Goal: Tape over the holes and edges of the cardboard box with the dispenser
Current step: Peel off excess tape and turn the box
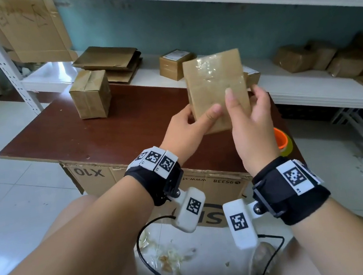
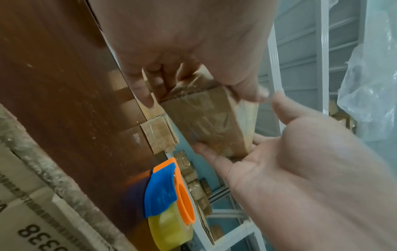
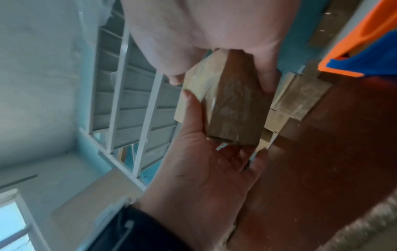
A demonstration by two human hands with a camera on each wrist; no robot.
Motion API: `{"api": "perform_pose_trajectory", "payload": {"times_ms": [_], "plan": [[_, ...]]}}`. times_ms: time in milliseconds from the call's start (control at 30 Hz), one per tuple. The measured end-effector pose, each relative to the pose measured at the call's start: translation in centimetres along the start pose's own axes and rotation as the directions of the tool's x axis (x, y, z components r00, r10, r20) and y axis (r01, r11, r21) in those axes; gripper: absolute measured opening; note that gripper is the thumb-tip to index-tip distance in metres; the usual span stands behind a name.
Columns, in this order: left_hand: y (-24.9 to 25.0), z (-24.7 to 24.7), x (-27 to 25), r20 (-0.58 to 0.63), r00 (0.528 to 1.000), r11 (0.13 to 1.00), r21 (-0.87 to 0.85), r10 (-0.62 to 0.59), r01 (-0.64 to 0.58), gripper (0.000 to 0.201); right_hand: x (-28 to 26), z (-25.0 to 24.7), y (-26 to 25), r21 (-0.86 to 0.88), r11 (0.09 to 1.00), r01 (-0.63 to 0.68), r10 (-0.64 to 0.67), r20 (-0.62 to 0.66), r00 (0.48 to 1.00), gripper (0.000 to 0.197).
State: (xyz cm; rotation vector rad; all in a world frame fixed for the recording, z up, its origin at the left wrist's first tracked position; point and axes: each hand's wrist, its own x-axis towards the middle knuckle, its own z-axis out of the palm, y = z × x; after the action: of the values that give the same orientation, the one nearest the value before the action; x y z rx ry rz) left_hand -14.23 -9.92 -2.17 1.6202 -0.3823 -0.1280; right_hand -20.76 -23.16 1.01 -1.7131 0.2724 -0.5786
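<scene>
— What is shown at the left of the table [image 1: 66, 137]?

— A taped carton [image 1: 90, 94] is seen standing on the dark wood, untouched. Further right, the cardboard box [image 1: 216, 87] is held upright above the table, its facing side already glossy with tape.

— How is it being held?

— Its lower left edge is gripped by the left hand [image 1: 188, 129], thumb laid across the front and fingers curled behind. The right edge is clasped by the right hand [image 1: 250, 119], one finger stretched up the taped face and the others wrapped round the side. From the wrist views, the underside is seen supported by fingers too.

— And the dispenser?

— The dispenser [image 2: 169, 197], orange and blue with a yellowish roll, is left lying at the table's right edge, held by neither hand.

— What is called for here?

— An inspection seems to be under way. The box is best turned slowly, face by face, so that bare holes and lifted tape edges are caught; loose tape should be pressed flat before the dispenser is taken up again.
</scene>
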Motion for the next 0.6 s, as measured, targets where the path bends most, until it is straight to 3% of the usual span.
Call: {"api": "perform_pose_trajectory", "payload": {"times_ms": [133,233,367,467,500,600], "plan": [[-1.1,0.1,0.2,0.132,0.991,0.972,0.234,-0.019,-0.013,0.093,0.5,-0.5,0.3,-0.038,0.998,-0.047,0.045,-0.061,0.997,0.087],[-1.5,0.1,0.0,0.124,0.992,0.913,0.407,-0.025,-0.028,0.104,1.4,-1.2,0.0,-0.178,0.984,0.000,0.010,0.058,0.998,0.096],[-1.1,0.5,-0.7,0.202,0.977,0.974,0.225,-0.065,0.019,0.104,1.4,-2.5,-0.7,-0.258,0.964,0.060,-0.025,0.137,0.990,0.096],[0.6,0.6,-0.9,0.201,0.971,0.992,0.021,-0.126,0.124,0.070,1.7,-3.5,-1.0,-0.253,0.966,0.058,-0.019,0.153,0.988,0.102],[1.0,0.4,-0.8,0.162,0.969,0.979,-0.048,-0.186,0.196,0.073,1.8,-3.6,-1.1,-0.272,0.959,0.072,-0.025,0.171,0.985,0.105],[0.8,-0.2,-0.1,0.042,0.929,0.891,-0.269,-0.368,0.366,0.125,1.3,-2.9,-0.6,-0.361,0.922,0.143,-0.056,0.241,0.969,0.108]]}}
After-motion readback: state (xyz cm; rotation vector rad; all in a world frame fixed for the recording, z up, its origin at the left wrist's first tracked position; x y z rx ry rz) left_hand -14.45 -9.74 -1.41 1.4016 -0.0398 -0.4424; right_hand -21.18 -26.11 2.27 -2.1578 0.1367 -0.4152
